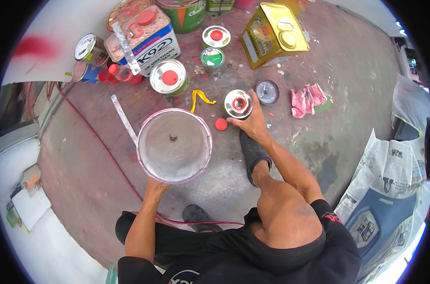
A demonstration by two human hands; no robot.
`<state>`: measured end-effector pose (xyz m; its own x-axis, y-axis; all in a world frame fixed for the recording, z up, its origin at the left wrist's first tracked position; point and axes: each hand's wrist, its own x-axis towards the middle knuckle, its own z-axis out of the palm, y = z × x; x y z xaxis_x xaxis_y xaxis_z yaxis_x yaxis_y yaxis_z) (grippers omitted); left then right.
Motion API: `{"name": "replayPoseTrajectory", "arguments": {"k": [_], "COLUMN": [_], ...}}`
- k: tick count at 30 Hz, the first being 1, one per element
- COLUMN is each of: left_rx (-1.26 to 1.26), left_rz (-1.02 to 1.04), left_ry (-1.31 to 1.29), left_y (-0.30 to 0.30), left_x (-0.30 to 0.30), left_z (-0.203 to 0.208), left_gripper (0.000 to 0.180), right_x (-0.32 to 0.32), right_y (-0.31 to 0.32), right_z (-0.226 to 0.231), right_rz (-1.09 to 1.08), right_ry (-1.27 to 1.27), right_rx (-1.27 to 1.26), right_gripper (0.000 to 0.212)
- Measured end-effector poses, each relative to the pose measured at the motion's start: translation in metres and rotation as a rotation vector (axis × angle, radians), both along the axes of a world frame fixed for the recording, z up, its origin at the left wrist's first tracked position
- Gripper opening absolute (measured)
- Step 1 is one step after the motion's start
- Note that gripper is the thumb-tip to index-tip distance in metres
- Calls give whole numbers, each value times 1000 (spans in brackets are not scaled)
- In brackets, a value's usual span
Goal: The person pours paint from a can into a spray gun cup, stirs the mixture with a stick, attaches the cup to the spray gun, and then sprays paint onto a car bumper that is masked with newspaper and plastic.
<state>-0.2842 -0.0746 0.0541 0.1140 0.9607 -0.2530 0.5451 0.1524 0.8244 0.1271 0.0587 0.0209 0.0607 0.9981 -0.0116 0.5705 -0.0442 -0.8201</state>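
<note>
My left hand (156, 187) is closed beneath a large round cup (174, 158), held up close to me. The cup's greyish lid has a dark nub in its middle and pink smears round the rim. Most of the left fingers and whatever lies under the cup are hidden. On the floor ahead, my right hand (254, 120) wraps round the right side of a small metal can (235, 98) with a red-ringed spout. A red cap (220, 124) lies just in front of the can. Beside its far right stands a small round tub (267, 92) with something grey inside.
Two red-capped tins (167, 77) (216, 37), a green-topped tin (212, 57) and a gold can (275, 38) stand farther off. A flat strip (123, 118), yellow strip (200, 100) and pink crumpled cloth (308, 100) lie around. A red hose (101, 142) crosses leftward; newspaper-masked panel (390, 170) sits right.
</note>
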Motion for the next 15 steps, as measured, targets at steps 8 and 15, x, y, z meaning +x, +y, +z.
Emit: {"name": "replayPoseTrajectory", "arguments": {"k": [8, 15], "left_rx": [76, 187], "left_rz": [124, 136], "left_ry": [-160, -214], "left_y": [11, 44], "left_x": [17, 47], "left_z": [19, 70], "left_gripper": [51, 38], "right_x": [-13, -3], "right_y": [3, 15], "right_z": [17, 155], "right_rz": [-7, 54], "right_ry": [139, -61], "right_rx": [122, 276], "right_gripper": [121, 120]}}
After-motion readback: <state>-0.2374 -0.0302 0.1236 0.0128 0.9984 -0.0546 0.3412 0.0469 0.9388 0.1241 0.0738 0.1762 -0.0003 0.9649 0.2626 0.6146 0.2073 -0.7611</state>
